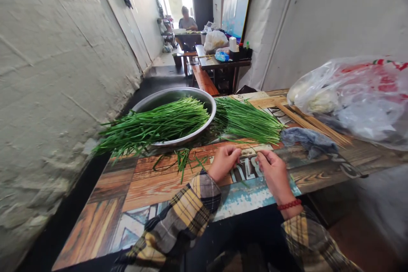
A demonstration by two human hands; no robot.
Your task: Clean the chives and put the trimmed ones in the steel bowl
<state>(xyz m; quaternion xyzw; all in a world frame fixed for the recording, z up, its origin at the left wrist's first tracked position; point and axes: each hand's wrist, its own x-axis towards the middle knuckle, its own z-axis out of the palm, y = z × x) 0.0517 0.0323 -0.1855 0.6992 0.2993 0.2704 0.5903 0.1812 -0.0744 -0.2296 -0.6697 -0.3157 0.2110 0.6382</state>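
My left hand (pixel 224 162) is closed in a pinch above the table, its fingertips turned inward; whatever lies between them is too small to make out. Facing it, my right hand (pixel 274 174) pinches what looks like one thin chive, its strand running up toward the pile. Just beyond both hands lies a thick bundle of green chives (pixel 248 121), pale stem ends to the right. A wide metal basin (pixel 213 112) at the left holds another large bunch of chives (pixel 165 121), with leaves hanging over its rim. Loose chive scraps (pixel 183 161) lie left of my left hand.
On the wood-patterned table (pixel 111 195), a grey-blue cloth (pixel 307 139), wooden sticks (pixel 314 123) and a clear plastic bag (pixel 357 97) lie at right. Farther back are another table (pixel 219 63) with bags and a seated person (pixel 187 21). Walls flank both sides.
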